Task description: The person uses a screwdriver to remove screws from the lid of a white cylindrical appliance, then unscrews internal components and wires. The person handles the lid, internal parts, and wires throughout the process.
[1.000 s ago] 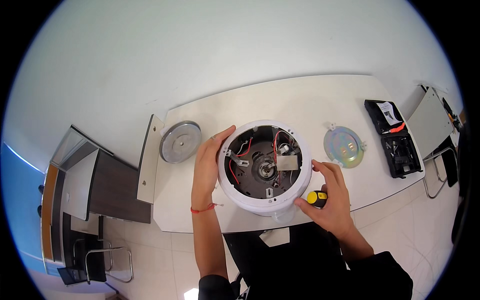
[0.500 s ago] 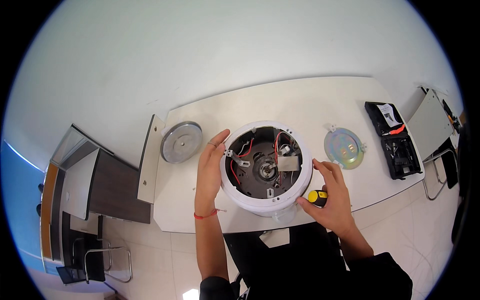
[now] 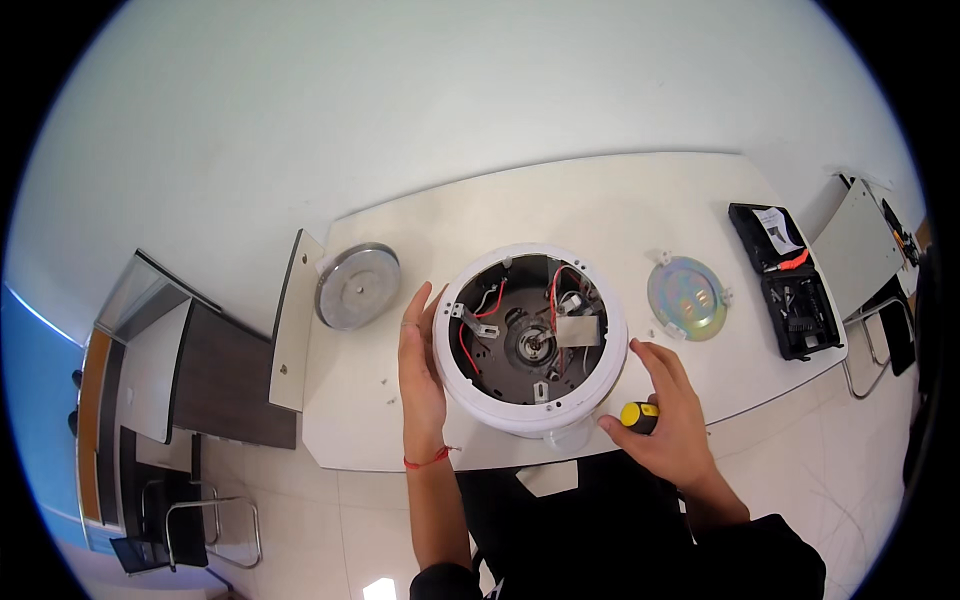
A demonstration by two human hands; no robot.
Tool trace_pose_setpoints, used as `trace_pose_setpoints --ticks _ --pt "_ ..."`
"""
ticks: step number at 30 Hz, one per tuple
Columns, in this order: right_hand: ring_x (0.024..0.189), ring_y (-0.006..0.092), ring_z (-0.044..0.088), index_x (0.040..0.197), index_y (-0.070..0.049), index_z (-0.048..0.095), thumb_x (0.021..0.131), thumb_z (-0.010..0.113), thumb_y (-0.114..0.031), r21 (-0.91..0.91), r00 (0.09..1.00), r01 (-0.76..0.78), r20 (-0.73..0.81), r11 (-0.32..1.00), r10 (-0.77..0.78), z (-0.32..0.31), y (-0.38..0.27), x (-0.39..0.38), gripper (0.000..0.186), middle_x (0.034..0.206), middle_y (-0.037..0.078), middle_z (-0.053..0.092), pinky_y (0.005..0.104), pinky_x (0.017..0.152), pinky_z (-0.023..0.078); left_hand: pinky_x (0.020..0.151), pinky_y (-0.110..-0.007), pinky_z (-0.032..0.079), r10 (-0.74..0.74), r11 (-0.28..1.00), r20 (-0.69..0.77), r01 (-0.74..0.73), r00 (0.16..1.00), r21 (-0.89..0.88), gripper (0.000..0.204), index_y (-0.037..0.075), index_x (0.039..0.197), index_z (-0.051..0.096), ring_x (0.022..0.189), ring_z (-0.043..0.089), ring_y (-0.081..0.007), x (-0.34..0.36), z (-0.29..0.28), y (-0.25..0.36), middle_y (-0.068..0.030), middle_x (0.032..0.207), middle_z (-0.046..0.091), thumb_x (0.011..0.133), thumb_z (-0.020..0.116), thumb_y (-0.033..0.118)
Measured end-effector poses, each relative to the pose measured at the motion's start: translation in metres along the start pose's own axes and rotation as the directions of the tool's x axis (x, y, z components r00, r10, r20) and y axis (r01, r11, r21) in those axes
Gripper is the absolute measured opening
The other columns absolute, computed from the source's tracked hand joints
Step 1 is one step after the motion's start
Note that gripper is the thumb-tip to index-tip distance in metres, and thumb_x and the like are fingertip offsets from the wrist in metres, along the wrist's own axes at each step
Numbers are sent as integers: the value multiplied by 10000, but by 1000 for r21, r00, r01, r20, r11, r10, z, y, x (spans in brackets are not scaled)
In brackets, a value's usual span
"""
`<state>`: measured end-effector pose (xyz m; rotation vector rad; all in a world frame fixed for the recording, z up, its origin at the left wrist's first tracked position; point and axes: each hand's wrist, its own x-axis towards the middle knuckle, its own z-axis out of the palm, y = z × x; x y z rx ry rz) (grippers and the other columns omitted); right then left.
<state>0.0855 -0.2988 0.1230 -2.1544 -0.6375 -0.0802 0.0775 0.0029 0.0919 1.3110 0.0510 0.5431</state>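
A round white appliance housing (image 3: 585, 391), like a rice cooker turned bottom up, stands near the table's front edge. Its open underside shows red wires (image 3: 465, 349), metal brackets (image 3: 485, 328), a pale flat piece (image 3: 577, 331) and a round central part (image 3: 533, 345). My left hand (image 3: 420, 375) lies along the housing's left side, fingers stretched out and holding nothing. In my right hand (image 3: 670, 420), beside the right side, a yellow and black screwdriver handle (image 3: 640, 416) is tucked against the palm; its shaft is hidden. That hand's fingertips reach toward the rim.
A grey metal disc (image 3: 358, 287) lies at the left of the white table (image 3: 480, 220). On the right are an iridescent metal plate (image 3: 688, 297) and an open black tool case (image 3: 790, 280). Small loose bits (image 3: 388, 381) lie left of my left hand. Chairs (image 3: 205, 520) stand beyond.
My left hand has slid slightly lower along the housing, its fingers now pointing more upward. The right hand has shifted a little downward with the screwdriver. The housing looks nearly unmoved.
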Motion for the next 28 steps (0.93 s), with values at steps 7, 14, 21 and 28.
trace_pose_setpoints --ticks 7,14,21,28 --pt "1112 372 648 1520 62 368 755 881 -291 -39 1000 -4 24 999 5 13 -1 -9 986 1439 225 472 400 833 567 1145 -376 425 22 996 -90 -30 996 -85 620 -37 1562 347 1339 549 -261 -13 8 -12 -193 1468 547 1122 284 396" --pt "943 301 657 1536 53 349 741 896 -306 -16 996 -56 62 998 57 9 -1 -8 1030 1461 226 453 365 746 558 1155 -404 425 52 995 -49 -56 997 -86 648 -70 1560 303 1362 539 -276 -24 6 -9 -221 1491 527 1120 270 405" --pt "914 270 666 1583 39 277 710 920 -314 -17 995 -44 90 999 45 8 6 -10 1140 1506 220 422 347 731 557 1144 -396 438 43 994 -144 -58 989 -95 615 -61 1559 309 1358 537 -271 -39 13 -11 -197 1481 535 1117 247 362" --pt "954 275 673 1601 14 249 717 916 -345 -7 992 -84 97 996 84 12 2 -11 1164 1540 215 401 348 735 566 1160 -405 421 120 992 -99 -123 988 -24 663 -52 1576 278 1381 517 -300 -45 14 -11 -197 1524 495 1101 308 410"
